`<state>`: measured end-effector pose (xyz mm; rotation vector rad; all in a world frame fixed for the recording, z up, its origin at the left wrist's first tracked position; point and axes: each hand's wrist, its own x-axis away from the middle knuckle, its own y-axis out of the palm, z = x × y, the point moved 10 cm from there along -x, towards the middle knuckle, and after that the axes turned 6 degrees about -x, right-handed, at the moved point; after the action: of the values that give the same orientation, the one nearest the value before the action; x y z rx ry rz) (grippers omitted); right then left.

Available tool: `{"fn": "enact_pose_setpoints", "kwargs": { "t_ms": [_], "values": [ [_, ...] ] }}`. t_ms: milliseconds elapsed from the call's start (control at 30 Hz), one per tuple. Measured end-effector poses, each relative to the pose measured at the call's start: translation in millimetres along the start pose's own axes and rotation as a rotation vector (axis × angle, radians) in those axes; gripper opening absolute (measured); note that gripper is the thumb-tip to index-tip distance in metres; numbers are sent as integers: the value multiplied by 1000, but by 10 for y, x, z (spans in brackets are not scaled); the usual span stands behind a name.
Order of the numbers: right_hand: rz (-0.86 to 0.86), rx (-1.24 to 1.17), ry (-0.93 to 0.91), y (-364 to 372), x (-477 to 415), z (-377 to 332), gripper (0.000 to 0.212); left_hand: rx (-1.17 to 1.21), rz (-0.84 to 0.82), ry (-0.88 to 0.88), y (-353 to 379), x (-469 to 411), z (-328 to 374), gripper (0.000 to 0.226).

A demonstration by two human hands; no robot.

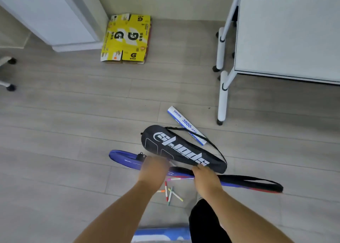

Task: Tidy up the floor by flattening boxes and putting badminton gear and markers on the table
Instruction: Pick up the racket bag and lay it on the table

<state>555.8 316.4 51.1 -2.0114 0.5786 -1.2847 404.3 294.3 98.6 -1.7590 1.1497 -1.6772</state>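
The right hand's (207, 181) fingers (200, 167) are curled and clamped on the narrow end of the black racket cover (182, 151). The left hand's (153, 169) fingers bend down where that cover overlaps the blue racket (125, 159); their tips are hidden, so a grip cannot be told. Cover and racket lie on the wooden floor (73, 123), the cover's strap (257, 183) trailing right. Loose markers (170, 193) are scattered between the forearms. A shuttlecock tube (185, 124) lies just beyond the cover. A flattened yellow box (127, 38) rests by the far wall, well apart. The white surface (287, 40) stands at right.
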Motion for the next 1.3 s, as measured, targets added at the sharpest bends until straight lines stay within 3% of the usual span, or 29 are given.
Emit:
{"fn": "enact_pose_setpoints", "kwargs": {
  "t_ms": [200, 300, 533, 833, 1033, 1133, 1300],
  "values": [
    [-27, -59, 71, 108, -663, 416, 33, -17, 63, 46, 166, -879, -108, 38],
    [-33, -59, 150, 286, -951, 598, 36, -30, -21, 91, 328, -1260, -164, 39],
    [-126, -84, 288, 804, -1698, 858, 55, -103, -93, 258, 990, -2142, -299, 46],
    [-274, -93, 359, 1924, -2789, 1282, 55, -163, -118, 490, 2189, -3423, -144, 52],
    [-134, -151, 399, 2618, -3440, 1829, 52, -108, 17, 452, 2889, -4277, 134, 41],
    [-23, -177, 346, 2833, -3661, 1953, 56, -88, -3, 429, 3200, -4580, 178, 54],
    [17, -121, 310, 3060, -3790, 1947, 69, -128, -43, 395, 3540, -4760, 204, 73]
  ]
}}
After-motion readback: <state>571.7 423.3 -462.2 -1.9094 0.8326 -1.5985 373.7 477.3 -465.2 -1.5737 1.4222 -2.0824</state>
